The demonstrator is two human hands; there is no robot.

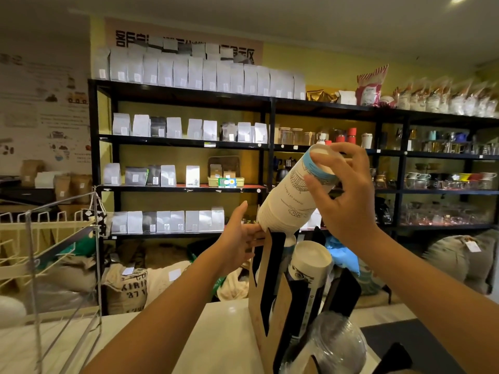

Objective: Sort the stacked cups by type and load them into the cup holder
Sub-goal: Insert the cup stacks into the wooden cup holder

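A stack of white paper cups (pixel 290 197) with a blue band and line drawings tilts above the wooden cup holder (pixel 263 290). My right hand (pixel 341 190) grips the stack's upper end. My left hand (pixel 240 238) steadies its lower rim at the top of the holder's far slot. A second stack of white paper cups (pixel 310 265) stands in the middle slot. A stack of clear plastic cups (pixel 334 344) fills the nearest slot.
The holder stands on a white counter (pixel 210 338). A wire rack (pixel 62 265) stands at the left. A dark mat (pixel 421 338) lies at the right. Black shelving (pixel 189 141) with bags and cups lines the far wall, with sacks on the floor below.
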